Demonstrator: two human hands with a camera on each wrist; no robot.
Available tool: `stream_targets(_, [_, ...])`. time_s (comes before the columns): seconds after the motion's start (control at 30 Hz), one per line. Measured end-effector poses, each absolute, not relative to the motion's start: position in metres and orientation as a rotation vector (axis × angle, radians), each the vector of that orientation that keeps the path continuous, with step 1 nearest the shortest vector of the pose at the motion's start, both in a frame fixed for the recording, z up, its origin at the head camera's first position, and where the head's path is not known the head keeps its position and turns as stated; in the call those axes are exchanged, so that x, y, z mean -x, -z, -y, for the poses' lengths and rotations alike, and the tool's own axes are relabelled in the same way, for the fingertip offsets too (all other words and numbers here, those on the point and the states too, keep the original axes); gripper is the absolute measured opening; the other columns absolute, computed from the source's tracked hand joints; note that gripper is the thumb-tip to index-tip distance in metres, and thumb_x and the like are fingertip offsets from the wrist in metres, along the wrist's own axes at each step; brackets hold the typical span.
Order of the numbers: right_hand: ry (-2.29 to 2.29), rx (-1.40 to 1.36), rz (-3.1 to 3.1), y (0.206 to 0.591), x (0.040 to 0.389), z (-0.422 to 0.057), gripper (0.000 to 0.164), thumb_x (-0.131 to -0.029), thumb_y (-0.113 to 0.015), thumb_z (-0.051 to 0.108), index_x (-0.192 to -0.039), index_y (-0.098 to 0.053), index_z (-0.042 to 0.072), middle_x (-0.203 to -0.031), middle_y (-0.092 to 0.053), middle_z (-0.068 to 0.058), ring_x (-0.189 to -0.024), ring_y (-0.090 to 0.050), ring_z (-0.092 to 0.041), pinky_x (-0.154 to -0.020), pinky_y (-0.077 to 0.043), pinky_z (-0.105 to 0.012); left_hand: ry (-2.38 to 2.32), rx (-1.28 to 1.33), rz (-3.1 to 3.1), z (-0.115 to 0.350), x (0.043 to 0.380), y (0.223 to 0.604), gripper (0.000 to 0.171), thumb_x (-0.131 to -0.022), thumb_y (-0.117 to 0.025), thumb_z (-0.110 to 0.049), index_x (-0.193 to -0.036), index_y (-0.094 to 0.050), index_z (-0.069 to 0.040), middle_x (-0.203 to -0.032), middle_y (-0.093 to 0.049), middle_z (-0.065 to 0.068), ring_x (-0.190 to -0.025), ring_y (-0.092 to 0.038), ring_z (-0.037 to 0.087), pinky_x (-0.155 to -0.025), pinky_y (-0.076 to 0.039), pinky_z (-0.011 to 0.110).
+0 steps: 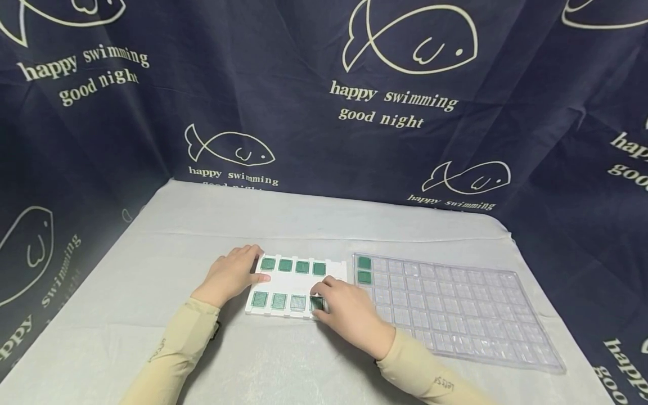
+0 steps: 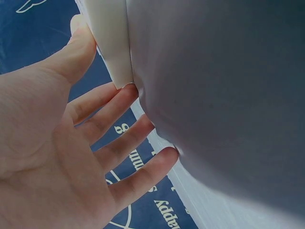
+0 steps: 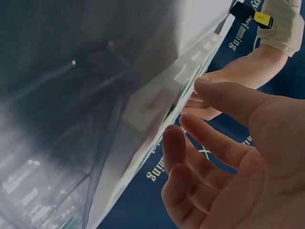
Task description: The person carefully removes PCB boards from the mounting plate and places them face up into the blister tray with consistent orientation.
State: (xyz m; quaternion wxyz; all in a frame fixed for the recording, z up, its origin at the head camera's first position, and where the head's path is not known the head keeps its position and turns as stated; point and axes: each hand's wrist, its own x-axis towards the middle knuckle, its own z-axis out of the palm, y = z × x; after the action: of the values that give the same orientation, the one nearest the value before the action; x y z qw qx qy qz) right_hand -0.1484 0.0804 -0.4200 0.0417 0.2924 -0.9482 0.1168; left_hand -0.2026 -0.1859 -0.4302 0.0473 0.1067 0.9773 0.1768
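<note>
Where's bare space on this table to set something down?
Free: the table behind the white holder and clear compartment tray, up to the fish-print curtain; also in front of the holder, between the sleeves. Crowded: the holder, with left hand and right hand on it, plus its narrow gap to the tray.

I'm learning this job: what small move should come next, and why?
Probably lift the near-row chip straight up: the right hand has thumb and finger at its edges, the left hand holds the white rack, and the clear tray shows only two chips beside bare pockets.
</note>
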Motion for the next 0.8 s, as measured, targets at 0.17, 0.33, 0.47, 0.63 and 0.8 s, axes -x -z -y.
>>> stream_targets(0.17, [-0.357, -0.914, 2.887, 0.4195, 0.1459, -0.0786, 0.031, -0.081, -0.086, 0.027, -0.106, -0.072, 0.015, -0.095, -0.069, 0.002, -0.076, -0.067, -0.014, -0.056, -0.049, -0.025, -0.539, -0.324, -2.980, 0.1853, 0.2026, 0.4301, 0.054, -0.087, -0.077, -0.042, -0.126, -0.058, -0.010, -0.136, -0.065, 0.011, -0.122, -0.061, 0.036, -0.096, -0.050, 0.058])
stream_targets(0.33, [-0.344, -0.917, 2.881, 0.4198, 0.1452, -0.0783, 0.032, -0.080, -0.086, 0.027, -0.105, -0.072, 0.014, -0.094, -0.068, 0.001, -0.073, -0.064, -0.012, -0.054, -0.047, -0.024, -0.532, -0.340, -2.980, 0.1852, 0.2033, 0.4302, 0.055, -0.086, -0.078, -0.043, -0.125, -0.058, -0.010, -0.135, -0.066, 0.012, -0.121, -0.061, 0.036, -0.093, -0.051, 0.057])
stream_targets(0.47, [-0.340, -0.908, 2.875, 0.4214, 0.1464, -0.0788, 0.033, -0.079, -0.087, 0.027, -0.105, -0.072, 0.015, -0.091, -0.066, 0.003, -0.069, -0.059, -0.009, -0.054, -0.045, -0.023, -0.528, -0.328, -2.982, 0.1859, 0.2034, 0.4300, 0.055, -0.086, -0.078, -0.043, -0.126, -0.058, -0.010, -0.136, -0.065, 0.012, -0.122, -0.061, 0.036, -0.095, -0.051, 0.057])
stream_targets(0.63, [-0.327, -0.905, 2.861, 0.4231, 0.1470, -0.0791, 0.032, -0.078, -0.088, 0.026, -0.104, -0.072, 0.016, -0.088, -0.065, 0.004, -0.067, -0.057, -0.009, -0.053, -0.044, -0.023, -0.538, -0.321, -2.978, 0.1861, 0.2029, 0.4293, 0.054, -0.086, -0.077, -0.041, -0.126, -0.059, -0.010, -0.136, -0.065, 0.011, -0.122, -0.060, 0.036, -0.096, -0.050, 0.059])
stream_targets(0.8, [-0.308, -0.895, 2.850, 0.4235, 0.1463, -0.0784, 0.031, -0.077, -0.088, 0.025, -0.101, -0.072, 0.015, -0.085, -0.065, 0.004, -0.069, -0.061, -0.011, -0.053, -0.045, -0.023, -0.539, -0.324, -2.979, 0.1858, 0.2021, 0.4295, 0.053, -0.087, -0.077, -0.041, -0.125, -0.059, -0.010, -0.136, -0.065, 0.011, -0.121, -0.061, 0.036, -0.096, -0.050, 0.058])
